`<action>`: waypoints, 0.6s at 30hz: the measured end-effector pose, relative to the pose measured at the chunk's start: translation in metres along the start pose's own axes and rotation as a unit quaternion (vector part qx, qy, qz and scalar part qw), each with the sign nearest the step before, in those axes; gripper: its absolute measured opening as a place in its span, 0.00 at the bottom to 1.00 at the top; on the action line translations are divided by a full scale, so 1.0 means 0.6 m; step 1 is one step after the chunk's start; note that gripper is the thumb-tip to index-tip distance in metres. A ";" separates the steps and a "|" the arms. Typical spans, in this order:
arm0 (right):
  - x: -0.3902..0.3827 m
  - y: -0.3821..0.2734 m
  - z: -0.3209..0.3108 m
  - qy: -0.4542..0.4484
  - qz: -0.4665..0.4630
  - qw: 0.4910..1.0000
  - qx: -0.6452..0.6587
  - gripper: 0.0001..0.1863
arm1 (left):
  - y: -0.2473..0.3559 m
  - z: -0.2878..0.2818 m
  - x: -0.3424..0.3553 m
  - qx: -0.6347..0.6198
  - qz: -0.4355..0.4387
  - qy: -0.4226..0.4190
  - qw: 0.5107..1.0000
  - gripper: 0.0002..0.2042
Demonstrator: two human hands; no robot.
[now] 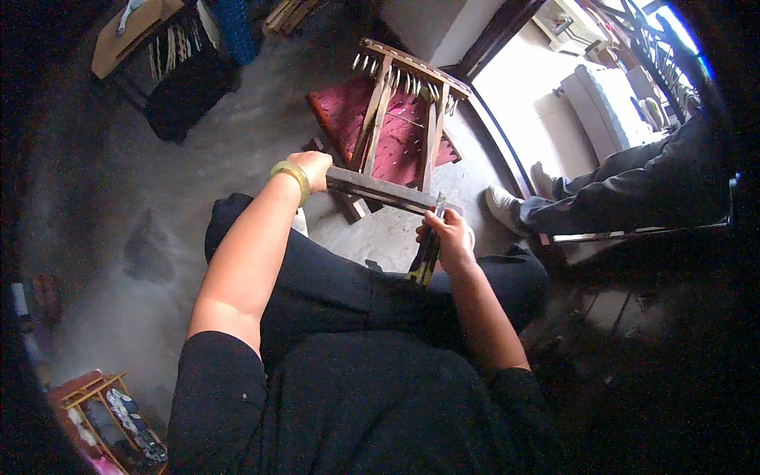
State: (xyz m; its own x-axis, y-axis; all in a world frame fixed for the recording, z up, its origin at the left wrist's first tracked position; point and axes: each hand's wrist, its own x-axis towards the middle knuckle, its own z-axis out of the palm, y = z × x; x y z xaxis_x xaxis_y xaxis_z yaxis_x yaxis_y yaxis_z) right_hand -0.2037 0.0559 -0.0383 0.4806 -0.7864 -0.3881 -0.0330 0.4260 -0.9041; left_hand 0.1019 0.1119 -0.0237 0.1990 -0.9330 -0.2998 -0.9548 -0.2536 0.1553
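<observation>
A wooden folding-stool frame (376, 190) stands in front of my knees, its far bar (412, 65) lined with several pale loops. My left hand (313, 170), with a yellowish bangle at the wrist, is closed round the left end of the near bar. At that bar's right end, my right hand (451, 237) is closed on a hand tool (426, 257) with a black-and-yellow handle. A metal part shows at its top against the bar, but its exact kind is unclear. Under the frame lies a dark red panel (340, 115) with pale marks.
Another person's legs and white shoes (503, 207) are at the right, by the doorway. A cardboard box (131, 32) and a dark seat (190, 99) stand at the far left. A wooden rack of shoes (111, 419) is at the lower left.
</observation>
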 end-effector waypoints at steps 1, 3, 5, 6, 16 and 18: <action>-0.003 0.005 0.004 0.002 -0.011 1.000 -0.003 0.12 | -0.009 0.011 0.006 0.002 -0.009 -0.003 1.000 0.17; -0.010 0.009 0.008 -0.015 0.008 1.000 0.000 0.12 | -0.011 0.015 0.013 0.003 -0.021 -0.011 1.000 0.17; -0.015 0.015 0.018 -0.003 0.006 1.000 -0.003 0.13 | -0.012 0.015 0.016 -0.019 -0.006 0.024 1.000 0.16; -0.017 0.017 0.018 -0.006 0.017 1.000 -0.006 0.13 | -0.011 0.013 0.015 -0.029 0.001 0.041 0.999 0.16; 0.000 0.015 0.044 -0.028 0.020 0.999 -0.030 0.17 | -0.016 0.000 0.010 -0.073 -0.002 0.018 0.997 0.16; -0.001 0.002 0.059 -0.027 0.006 0.997 -0.065 0.18 | -0.016 -0.003 0.015 -0.077 0.000 -0.010 0.997 0.17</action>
State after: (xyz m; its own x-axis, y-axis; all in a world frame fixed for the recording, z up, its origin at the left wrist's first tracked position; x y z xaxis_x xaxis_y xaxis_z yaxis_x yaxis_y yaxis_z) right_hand -0.1729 0.0728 -0.0329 0.5261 -0.7550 -0.3915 -0.1508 0.3702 -0.9166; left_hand 0.1135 0.1056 -0.0262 0.1920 -0.9282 -0.3188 -0.9097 -0.2902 0.2972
